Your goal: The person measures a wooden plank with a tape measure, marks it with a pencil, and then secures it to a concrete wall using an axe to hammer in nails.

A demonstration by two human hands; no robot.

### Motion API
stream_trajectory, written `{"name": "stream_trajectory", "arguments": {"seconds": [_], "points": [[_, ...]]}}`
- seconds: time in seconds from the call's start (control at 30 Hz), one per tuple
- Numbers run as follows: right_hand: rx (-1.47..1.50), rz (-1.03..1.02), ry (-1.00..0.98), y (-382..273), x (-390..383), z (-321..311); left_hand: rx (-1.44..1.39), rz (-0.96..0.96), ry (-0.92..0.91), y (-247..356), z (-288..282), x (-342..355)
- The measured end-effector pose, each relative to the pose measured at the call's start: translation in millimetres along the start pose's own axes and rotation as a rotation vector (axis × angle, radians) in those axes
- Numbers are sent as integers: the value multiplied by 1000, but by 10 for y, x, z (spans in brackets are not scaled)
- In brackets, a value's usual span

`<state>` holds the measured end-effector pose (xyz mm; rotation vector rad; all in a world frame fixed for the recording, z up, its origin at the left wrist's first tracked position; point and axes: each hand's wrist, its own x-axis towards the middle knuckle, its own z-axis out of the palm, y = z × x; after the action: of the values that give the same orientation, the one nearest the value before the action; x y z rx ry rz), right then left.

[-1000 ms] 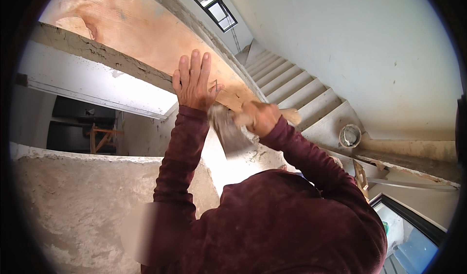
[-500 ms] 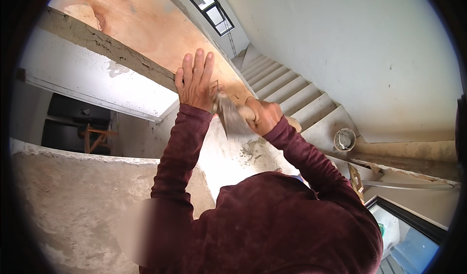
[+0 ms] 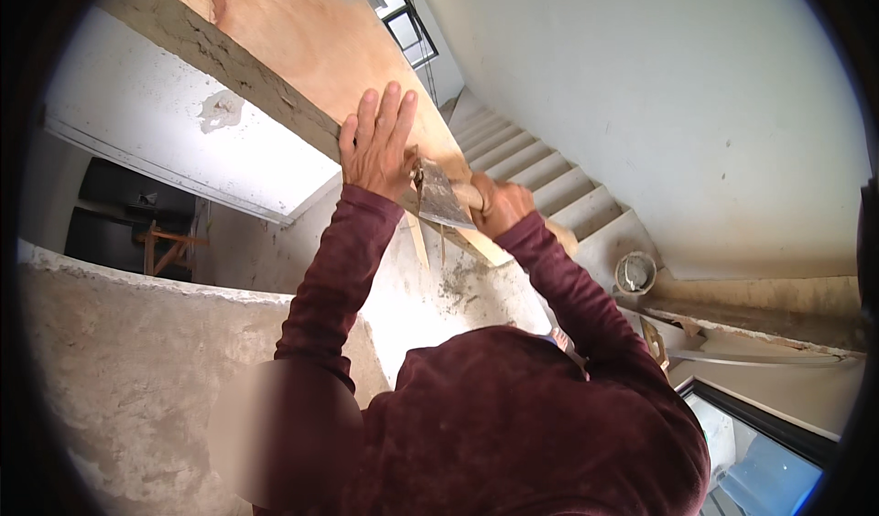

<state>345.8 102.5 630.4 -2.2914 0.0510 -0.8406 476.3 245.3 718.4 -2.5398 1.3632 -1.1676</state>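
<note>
Head view: left hand (image 3: 377, 154) open, flat on long wooden board (image 3: 311, 49); right hand (image 3: 502, 206) clamped round hatchet (image 3: 444, 200) handle, blade beside left hand. Room: pale wall (image 3: 696, 104), stairs (image 3: 531, 163), bucket (image 3: 634, 273) near steps, rough low wall (image 3: 165, 360) left.

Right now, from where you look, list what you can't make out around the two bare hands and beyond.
Head view:
- Surface under the flat, bare left hand: hidden by that hand.
- Middle of the tan wooden handle of the grey wedge-headed metal hatchet: covered by the bare right hand.
- Far end of the long, flat orange-tan wooden board: cut off by the upper edge.
- Contents of the round, pale-rimmed bucket: too small.
</note>
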Motion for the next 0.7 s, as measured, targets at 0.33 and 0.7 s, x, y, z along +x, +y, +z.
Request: {"name": "stream_trajectory", "arguments": {"seconds": [0.33, 0.7], "points": [[25, 5, -21, -20, -50, 6, 92, 36, 22, -52, 61, 21], [103, -112, 5, -82, -138, -7, -37, 32, -20, -56, 5, 13]]}}
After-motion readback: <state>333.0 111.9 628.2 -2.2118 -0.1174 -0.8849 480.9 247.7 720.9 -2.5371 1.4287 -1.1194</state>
